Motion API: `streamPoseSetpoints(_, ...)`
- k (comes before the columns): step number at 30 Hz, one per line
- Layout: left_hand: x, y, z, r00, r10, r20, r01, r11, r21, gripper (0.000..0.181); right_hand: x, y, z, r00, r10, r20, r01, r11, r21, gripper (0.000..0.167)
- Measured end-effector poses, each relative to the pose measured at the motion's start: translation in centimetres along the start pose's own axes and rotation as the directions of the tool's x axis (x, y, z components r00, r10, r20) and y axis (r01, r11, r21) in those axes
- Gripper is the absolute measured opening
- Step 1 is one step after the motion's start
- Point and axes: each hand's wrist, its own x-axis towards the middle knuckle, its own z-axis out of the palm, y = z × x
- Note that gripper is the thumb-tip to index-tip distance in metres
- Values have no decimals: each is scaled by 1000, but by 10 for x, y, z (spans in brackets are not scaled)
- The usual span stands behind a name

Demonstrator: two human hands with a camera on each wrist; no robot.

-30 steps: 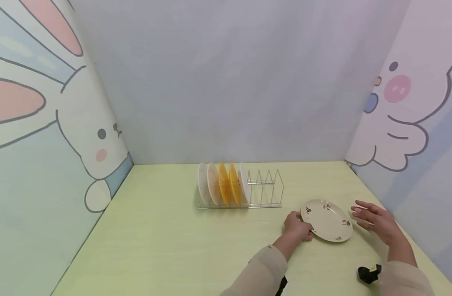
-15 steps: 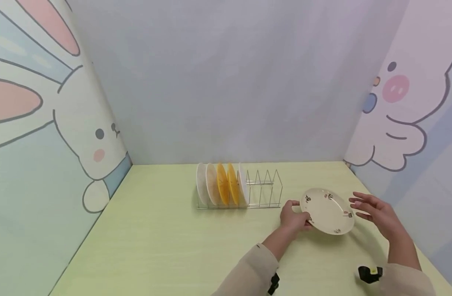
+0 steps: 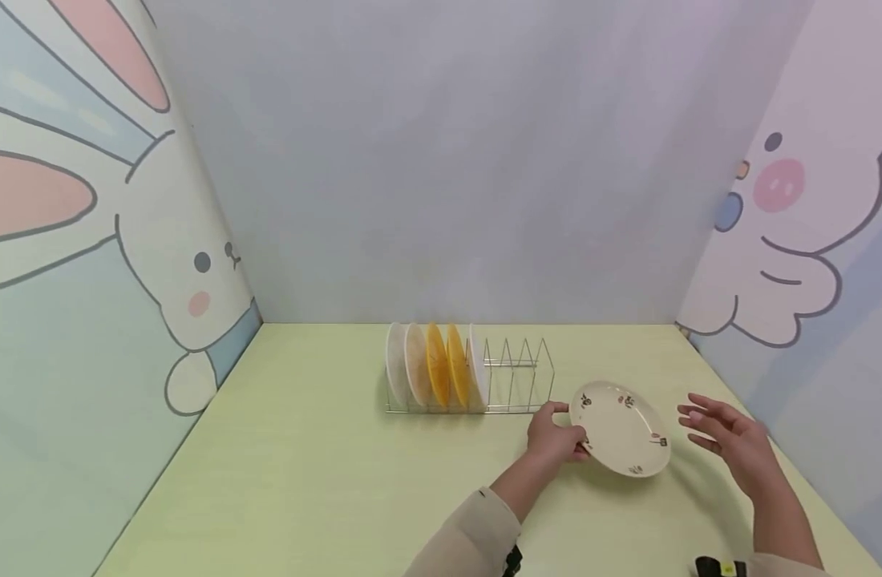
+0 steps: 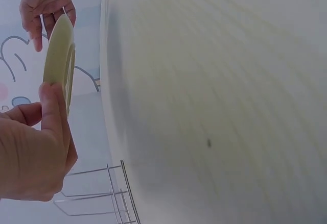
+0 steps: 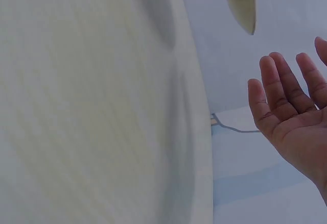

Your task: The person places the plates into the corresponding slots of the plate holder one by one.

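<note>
A cream plate with small dark floral motifs (image 3: 620, 429) is held above the table, tilted, its shadow falling below it. My left hand (image 3: 554, 437) pinches its left edge between thumb and fingers; the left wrist view shows the plate (image 4: 59, 55) nearly edge-on, with the thumb on one face. To the plate's right, my right hand (image 3: 738, 445) is apart from it with fingers loosely extended. In the right wrist view the right hand (image 5: 294, 104) shows its bare palm, and only the tip of the plate (image 5: 242, 4) appears.
A wire dish rack (image 3: 513, 410) stands near the back of the table (image 3: 304, 481). White, pale and orange plates (image 3: 438, 365) stand upright in its left slots; the right slots hold none. Cartoon-printed walls (image 3: 780, 264) close in both sides, with a grey backdrop (image 3: 441, 160) behind.
My left hand has lifted the cream plate off the table and moved it leftward toward the rack. The right hand has stayed on the right, and the gap between it and the plate has widened.
</note>
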Motion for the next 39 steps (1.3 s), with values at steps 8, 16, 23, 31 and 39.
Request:
streamPoseSetpoints(8,2,5,-38,1000,9,18,-8,1000,-5,45,-10,14,17,998,-49,-36,45,994,-103,26)
streamPoseSetpoints(16,1,18,-66,999,25,39,-24,999,-40,48,4,10,40,999,-48,21,52,947,-318,29)
streamPoseSetpoints(23,-5,24,-79,997,57,49,-58,998,20,47,18,2,60,996,-47,75,71,930,-360,31)
streamPoseSetpoints(31,-6,32,-96,988,143,62,-145,989,34,47,37,1,75,992,-54,117,89,946,-311,33)
streamPoseSetpoints(39,-9,44,-117,977,201,69,-204,979,29,49,54,-1,98,990,-67,125,99,958,-268,35)
